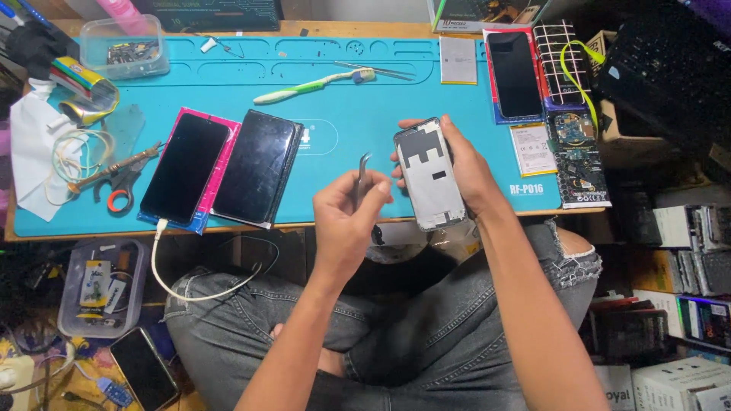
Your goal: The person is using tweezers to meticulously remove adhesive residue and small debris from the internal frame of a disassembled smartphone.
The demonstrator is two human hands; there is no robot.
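2 hands at work above the lap, just off the near edge of the blue mat [365,114]. Right hand [464,171] wrapped around an opened phone [430,176], bare inner frame turned up and tilted toward the face, likely for a clear look inside. Left hand [346,221] closed on thin tweezers [363,173], tip raised just beside the phone's left edge, near but not touching. On the mat, well apart: 2 dark phones [221,166] lying flat at left, scissors [122,179] beside them, a toothbrush [312,85] farther back.
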